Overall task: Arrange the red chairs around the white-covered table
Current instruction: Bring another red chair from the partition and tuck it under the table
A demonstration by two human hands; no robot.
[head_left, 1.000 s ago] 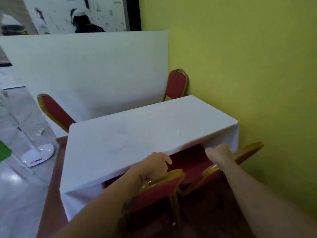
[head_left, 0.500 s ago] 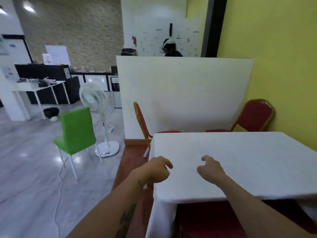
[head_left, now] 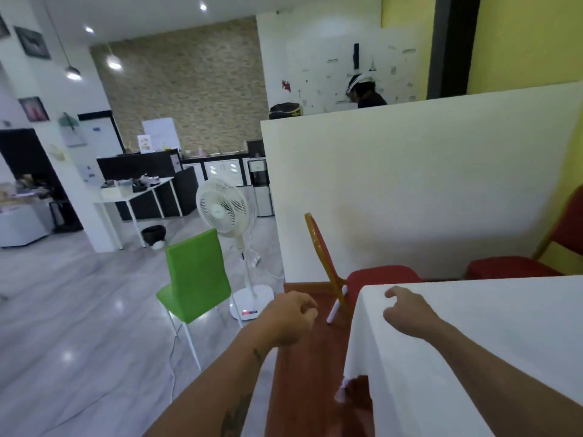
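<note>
White cloth covers the table point(head_left: 492, 335) at my right, hanging down over its near corner. My right hand point(head_left: 407, 313) hangs over that corner, fingers loosely curled with the forefinger a little forward, gripping nothing. My left hand point(head_left: 291, 316) is out over the brown strip of floor point(head_left: 303, 389) beside the table, off the cloth, its fingers curled in toward the palm in a loose fist, and it too has hold of nothing.

Beyond the table's far left corner stands a red chair with a gold frame point(head_left: 353, 275), its back to the left and its seat turned toward the table, just beside the edge of the cloth. A second red chair point(head_left: 536, 260) sits farther right along the far side, against the yellow wall point(head_left: 536, 39), its seat partly hidden behind the tabletop. Both stand in front of a white partition point(head_left: 426, 184).

Off to my left on the grey floor are a green chair point(head_left: 195, 279) and, near it, a white standing fan point(head_left: 224, 209). A person's head shows above the partition.
</note>
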